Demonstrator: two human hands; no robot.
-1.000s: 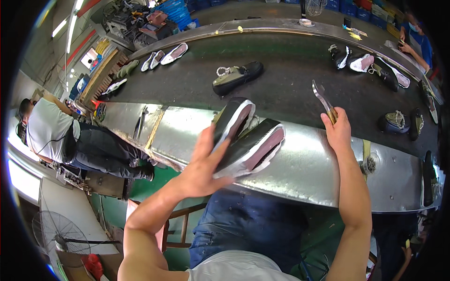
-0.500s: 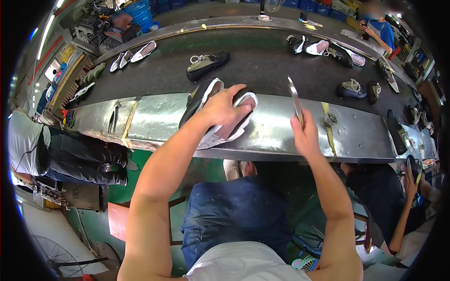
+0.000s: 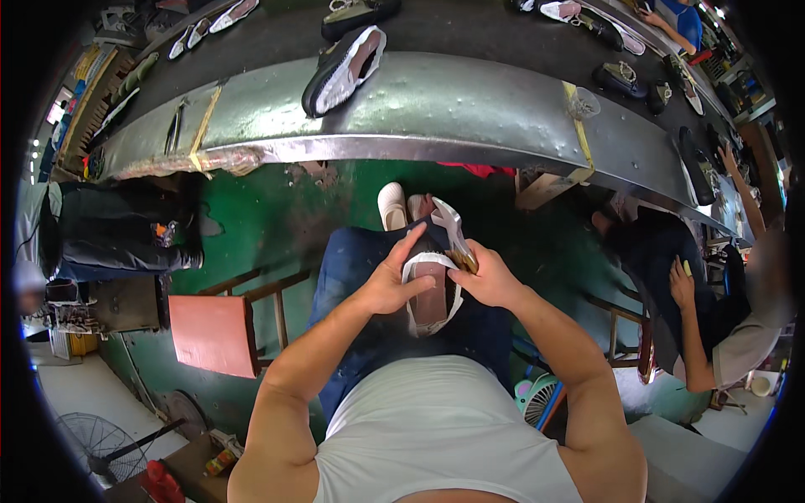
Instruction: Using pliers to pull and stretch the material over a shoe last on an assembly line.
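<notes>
Over my lap, a dark shoe (image 3: 429,306) with a pinkish-brown insole and white edging points its toe away from me. My left hand (image 3: 387,283) grips its left side, thumb over the insole and fingers round the outside. In my right hand (image 3: 490,277) is what looks like a pair of metal pincers (image 3: 450,220), its silver head beyond the fist at the shoe's far right. The right thumb also presses the shoe's inner edge. Its underside and my curled fingers are hidden. Another black shoe (image 3: 340,80) with white lining lies on the bench's metal edge.
A long bench with a metal edge (image 3: 277,109) runs across ahead, with a dark surface (image 3: 470,29) holding several shoes. A pink-topped stool (image 3: 214,335) stands at left. Co-workers sit at right (image 3: 671,260) and stand at left (image 3: 117,226). A small fan (image 3: 537,398) is at lower right.
Both hands have come back from the bench to my lap, bringing the shoe and the pincers together. The second black shoe stays on the bench. My view has tilted downward.
</notes>
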